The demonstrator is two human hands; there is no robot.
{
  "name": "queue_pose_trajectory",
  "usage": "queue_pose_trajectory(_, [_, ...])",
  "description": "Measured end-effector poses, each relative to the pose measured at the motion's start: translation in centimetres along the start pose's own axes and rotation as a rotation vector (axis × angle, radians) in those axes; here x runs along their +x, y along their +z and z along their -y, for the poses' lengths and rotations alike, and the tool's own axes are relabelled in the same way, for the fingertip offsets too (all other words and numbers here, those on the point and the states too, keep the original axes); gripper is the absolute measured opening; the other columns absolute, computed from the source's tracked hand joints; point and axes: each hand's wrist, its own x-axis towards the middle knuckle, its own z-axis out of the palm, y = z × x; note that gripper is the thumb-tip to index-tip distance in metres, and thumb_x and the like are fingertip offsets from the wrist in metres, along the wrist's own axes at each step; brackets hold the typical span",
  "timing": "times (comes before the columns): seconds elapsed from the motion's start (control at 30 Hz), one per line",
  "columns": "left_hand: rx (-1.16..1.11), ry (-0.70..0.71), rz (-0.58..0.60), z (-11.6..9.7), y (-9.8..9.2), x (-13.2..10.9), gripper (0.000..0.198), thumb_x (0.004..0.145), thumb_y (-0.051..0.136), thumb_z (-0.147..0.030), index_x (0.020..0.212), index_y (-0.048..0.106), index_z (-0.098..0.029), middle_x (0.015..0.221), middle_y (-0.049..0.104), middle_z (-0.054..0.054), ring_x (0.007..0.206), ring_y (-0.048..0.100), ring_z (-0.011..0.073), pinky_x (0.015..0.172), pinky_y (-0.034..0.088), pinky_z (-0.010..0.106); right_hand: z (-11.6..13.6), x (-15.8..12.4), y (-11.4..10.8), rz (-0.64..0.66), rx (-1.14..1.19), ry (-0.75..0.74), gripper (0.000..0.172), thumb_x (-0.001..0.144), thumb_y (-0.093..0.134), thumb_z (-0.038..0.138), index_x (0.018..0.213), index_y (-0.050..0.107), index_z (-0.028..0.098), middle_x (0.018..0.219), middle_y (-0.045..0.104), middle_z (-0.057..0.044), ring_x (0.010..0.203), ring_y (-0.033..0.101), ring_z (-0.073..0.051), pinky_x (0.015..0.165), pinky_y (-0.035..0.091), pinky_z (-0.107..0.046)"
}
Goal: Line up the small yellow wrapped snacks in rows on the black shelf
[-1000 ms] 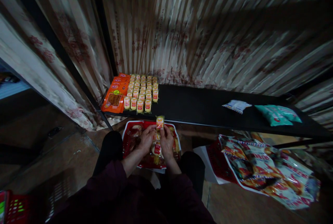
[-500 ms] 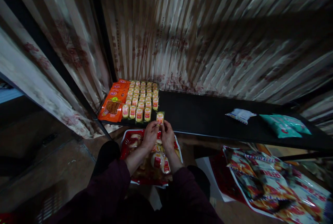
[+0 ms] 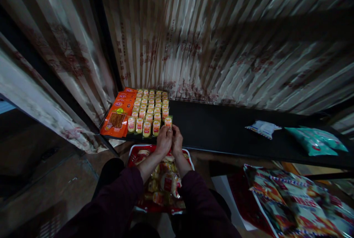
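Observation:
Between them, my left hand (image 3: pixel 165 139) and my right hand (image 3: pixel 176 140) grip the near end of a small wrapped snack cake (image 3: pixel 168 121) with a red and yellow label. It is at the front right corner of several rows of matching wrapped cakes (image 3: pixel 149 112) on a black shelf (image 3: pixel 204 123). Fingers of both hands are closed and nearly touching each other, partly hiding the cake's lower end. Orange snack packets (image 3: pixel 117 118) lie overlapped to the left of the rows. Below my forearms, a red basket (image 3: pixel 131 153) with a white rim holds more wrapped cakes.
Farther right on the shelf lie a white and blue packet (image 3: pixel 264 128) and teal packets (image 3: pixel 312 140). A second red basket (image 3: pixel 240 190) with large snack bags (image 3: pixel 301 201) stands at lower right. A striped curtain (image 3: pixel 193 46) hangs behind, and a dark post (image 3: pixel 103 27) rises at left.
Both hands have moved the cake forward and slightly left, from the shelf's front edge to the end of the nearest row. The camera view has shifted a little.

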Motion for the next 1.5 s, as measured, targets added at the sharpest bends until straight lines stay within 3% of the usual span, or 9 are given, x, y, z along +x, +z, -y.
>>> queue_pose_trajectory(0.4, [-0.129, -0.034, -0.015, 0.4, 0.9, 1.6, 0.020, 0.083, 0.049, -0.026, 0.095, 0.063, -0.020, 0.112, 0.062, 0.009, 0.125, 0.044, 0.0225, 0.112, 0.027, 0.040, 0.8, 1.1, 0.2, 0.022, -0.097, 0.033, 0.033, 0.078, 0.048, 0.029, 0.106, 0.064, 0.022, 0.090, 0.071, -0.005, 0.081, 0.060, -0.018, 0.076, 0.046, -0.029])
queue_pose_trajectory(0.57, [-0.205, -0.036, 0.001, -0.2, 0.9, 1.7, 0.021, 0.079, 0.051, -0.025, 0.095, 0.065, -0.020, 0.113, 0.063, 0.012, 0.128, 0.043, 0.0249, 0.111, 0.028, 0.040, 2.8, 0.8, 0.1, 0.018, -0.026, -0.034, 0.028, 0.075, 0.047, 0.027, 0.097, 0.064, 0.022, 0.089, 0.070, -0.004, 0.087, 0.061, -0.019, 0.077, 0.046, -0.030])
queue_pose_trajectory(0.83, [-0.079, -0.050, 0.052, -2.3, 0.6, 1.1, 0.030, 0.073, 0.051, -0.020, 0.097, 0.068, -0.015, 0.124, 0.059, 0.016, 0.133, 0.038, 0.0352, 0.113, 0.021, 0.048, 6.3, -0.6, 0.2, -0.016, 0.002, -0.055, 0.032, 0.072, 0.036, 0.022, 0.091, 0.062, 0.026, 0.093, 0.068, -0.007, 0.101, 0.059, -0.026, 0.085, 0.045, -0.038])
queue_pose_trajectory(1.03, [-0.134, -0.021, 0.070, -1.6, 0.8, 1.2, 0.030, 0.075, 0.052, -0.025, 0.099, 0.069, -0.018, 0.120, 0.062, 0.013, 0.130, 0.041, 0.0295, 0.116, 0.018, 0.041, 6.3, -0.9, 0.8, -0.062, -0.038, -0.153, 0.035, 0.075, 0.035, 0.022, 0.098, 0.062, 0.026, 0.093, 0.066, -0.008, 0.100, 0.057, -0.027, 0.083, 0.044, -0.039])
queue_pose_trajectory(1.17, [-0.086, -0.023, 0.043, -0.5, 0.9, 1.2, 0.034, 0.075, 0.051, -0.023, 0.104, 0.067, -0.016, 0.127, 0.058, 0.015, 0.132, 0.039, 0.0286, 0.117, 0.012, 0.041, 7.0, -1.3, 1.2, -0.132, -0.074, -0.109, 0.037, 0.077, 0.031, 0.020, 0.098, 0.062, 0.024, 0.099, 0.065, -0.010, 0.101, 0.057, -0.028, 0.084, 0.044, -0.041])
queue_pose_trajectory(1.5, [-0.180, 0.003, 0.078, -1.5, 0.6, 0.7, 0.032, 0.076, 0.052, -0.022, 0.103, 0.069, -0.017, 0.122, 0.062, 0.014, 0.131, 0.041, 0.0280, 0.115, 0.023, 0.040, 6.1, -0.6, 0.5, -0.010, -0.107, -0.093, 0.037, 0.075, 0.033, 0.017, 0.096, 0.062, 0.024, 0.102, 0.066, -0.010, 0.100, 0.058, -0.026, 0.083, 0.043, -0.039])
